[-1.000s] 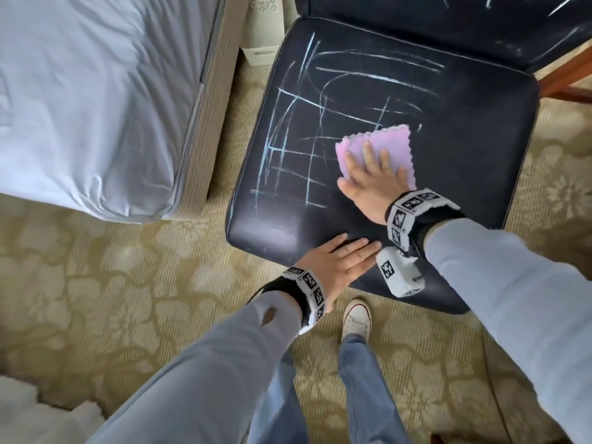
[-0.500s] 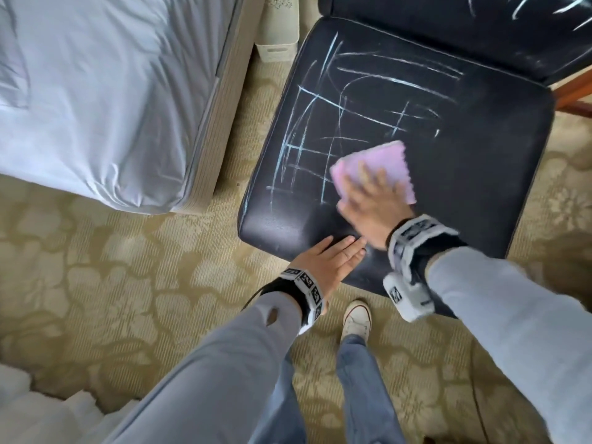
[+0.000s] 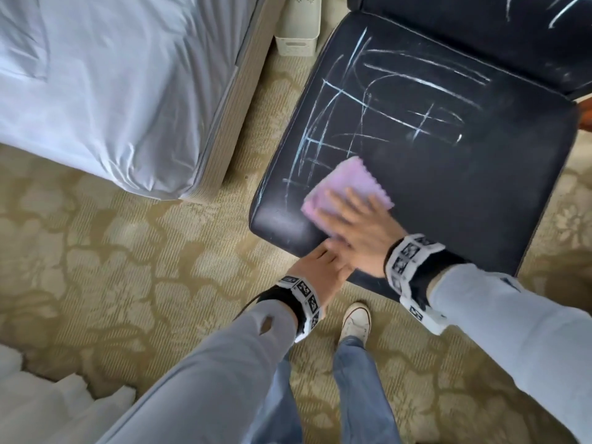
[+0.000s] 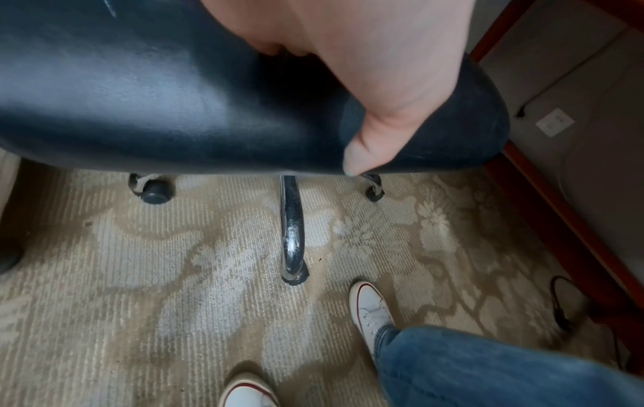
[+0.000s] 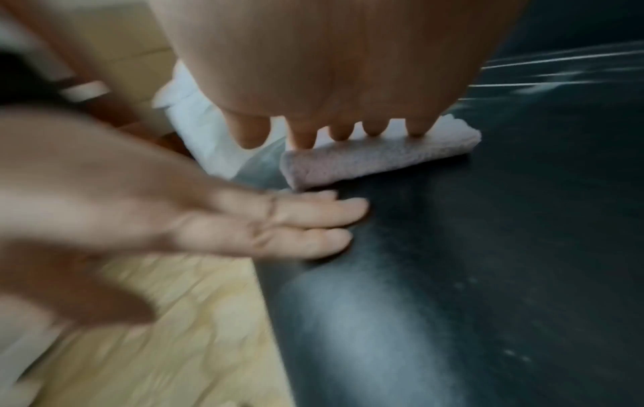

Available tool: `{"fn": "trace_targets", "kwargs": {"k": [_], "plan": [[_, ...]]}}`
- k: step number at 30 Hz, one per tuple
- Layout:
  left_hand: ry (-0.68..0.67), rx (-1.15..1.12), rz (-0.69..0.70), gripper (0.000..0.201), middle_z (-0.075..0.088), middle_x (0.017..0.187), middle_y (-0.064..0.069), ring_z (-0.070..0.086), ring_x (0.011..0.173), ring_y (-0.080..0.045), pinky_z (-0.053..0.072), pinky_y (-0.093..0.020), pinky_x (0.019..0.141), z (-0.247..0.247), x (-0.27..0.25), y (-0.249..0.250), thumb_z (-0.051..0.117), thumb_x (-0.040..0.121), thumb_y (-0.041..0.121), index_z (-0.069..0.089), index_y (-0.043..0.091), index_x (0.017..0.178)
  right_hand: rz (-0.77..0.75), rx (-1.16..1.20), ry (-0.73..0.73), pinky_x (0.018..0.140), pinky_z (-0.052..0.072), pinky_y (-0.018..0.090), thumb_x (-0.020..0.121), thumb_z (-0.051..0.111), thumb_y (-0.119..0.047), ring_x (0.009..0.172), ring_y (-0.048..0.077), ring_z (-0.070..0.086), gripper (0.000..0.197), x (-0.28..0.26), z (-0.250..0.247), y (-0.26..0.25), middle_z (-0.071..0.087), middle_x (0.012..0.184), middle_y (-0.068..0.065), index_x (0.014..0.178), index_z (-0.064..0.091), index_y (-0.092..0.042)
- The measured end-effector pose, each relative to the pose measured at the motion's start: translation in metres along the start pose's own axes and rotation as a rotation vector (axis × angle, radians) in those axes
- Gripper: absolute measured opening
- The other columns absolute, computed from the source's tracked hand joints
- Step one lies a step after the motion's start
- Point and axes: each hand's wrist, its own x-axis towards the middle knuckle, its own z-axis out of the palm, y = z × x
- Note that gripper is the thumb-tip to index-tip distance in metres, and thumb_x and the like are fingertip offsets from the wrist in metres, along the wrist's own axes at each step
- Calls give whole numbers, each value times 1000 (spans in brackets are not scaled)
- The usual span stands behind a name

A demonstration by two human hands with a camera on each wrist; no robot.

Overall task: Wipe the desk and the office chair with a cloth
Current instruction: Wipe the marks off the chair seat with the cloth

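A black office chair seat [image 3: 448, 193] carries pale chalk scribbles [image 3: 378, 100] over its left and rear parts. My right hand [image 3: 355, 219] lies flat with straight fingers on a folded pink cloth [image 3: 339, 184] near the seat's front left corner; the right wrist view shows the fingertips [image 5: 341, 135] pressing the cloth [image 5: 376, 157]. My left hand [image 3: 320, 261] rests with straight fingers on the seat's front edge, partly under the right hand. In the left wrist view its thumb [image 4: 369, 148] lies against the seat's front face [image 4: 139, 110].
A bed with a white sheet [image 3: 105, 84] stands left of the chair, and a white bin [image 3: 299, 30] sits between them. The chair's chrome leg [image 4: 292, 225] and casters [image 4: 156, 190] stand on patterned carpet beside my white shoes [image 3: 355, 322]. A red wooden desk frame [image 4: 557, 209] runs along the right.
My right hand has slid the pink cloth toward me and left across the seat, over the lower scribbles, ending close above the left hand. The left hand has stayed on the front edge.
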Motion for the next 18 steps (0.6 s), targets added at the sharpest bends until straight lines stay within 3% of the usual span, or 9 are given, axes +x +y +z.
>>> {"fn": "trace_targets", "kwargs": {"k": [2, 4, 6, 8, 9, 11, 14, 16, 18], "plan": [[-27, -30, -6, 98, 36, 157, -12, 24, 148, -31, 8, -41, 125, -3, 0, -1, 78, 81, 40, 24, 3, 154, -148, -62, -99, 120, -9, 54, 85, -12, -61, 145, 21, -29, 67, -1, 5, -9, -30, 159, -12, 150, -17, -48], [4, -18, 13, 119, 10, 167, -12, 6, 154, -31, 1, -42, 126, -4, -1, -3, 80, 79, 44, 1, 5, 159, -73, -19, -56, 121, -8, 53, 91, -9, -59, 146, 20, -28, 62, 8, -2, 2, -29, 159, -14, 152, -13, -49], [25, -24, 17, 131, -21, 166, -8, -16, 154, -26, -6, -43, 125, -1, 1, -6, 80, 78, 46, -17, 9, 157, 180, 127, 37, 121, -2, 55, 99, 4, -57, 150, 23, -20, 57, 22, -15, 20, -22, 163, -10, 154, -7, -45], [19, -44, 14, 131, -28, 164, -5, -21, 152, -24, -8, -42, 125, 3, 3, -6, 80, 79, 45, -20, 10, 157, 351, 245, 72, 120, 1, 56, 102, 16, -55, 151, 26, -13, 58, 33, -30, 27, -17, 164, -7, 155, -4, -43], [20, -51, 15, 128, -26, 165, -5, -20, 153, -24, -7, -42, 125, 2, 3, -6, 79, 80, 44, -18, 11, 157, 324, 200, 65, 120, 1, 57, 101, 17, -56, 151, 27, -14, 60, 35, -33, 22, -21, 163, -7, 154, -10, -44], [41, -81, 13, 114, -9, 168, -10, -5, 155, -27, 1, -42, 125, -1, 0, -7, 74, 86, 40, -8, 10, 160, 78, 17, 37, 120, -4, 56, 99, 16, -60, 149, 27, -22, 65, 33, -26, -2, -30, 159, -8, 146, -28, -49], [-31, -147, 32, 78, 22, 163, -18, 22, 149, -35, 17, -41, 120, -8, -3, -11, 56, 101, 26, 8, 8, 160, -238, -140, -61, 120, -12, 52, 96, 9, -63, 146, 21, -29, 61, 26, -11, -27, -30, 158, -14, 149, -19, -51], [39, -134, 38, 100, 5, 168, -12, 9, 154, -31, 7, -42, 123, -5, -2, -10, 68, 92, 33, -2, 10, 160, -192, -115, -58, 120, -12, 50, 88, -7, -64, 147, 18, -27, 63, 37, -11, -15, -28, 158, -17, 150, -14, -53], [37, -84, 48, 124, -17, 167, -7, -11, 155, -25, -4, -42, 125, 0, 2, -13, 78, 80, 44, -12, 12, 159, 28, 23, 59, 121, -4, 53, 84, -12, -64, 150, 20, -20, 68, 58, -26, 5, -20, 162, -15, 150, -8, -52]]}}
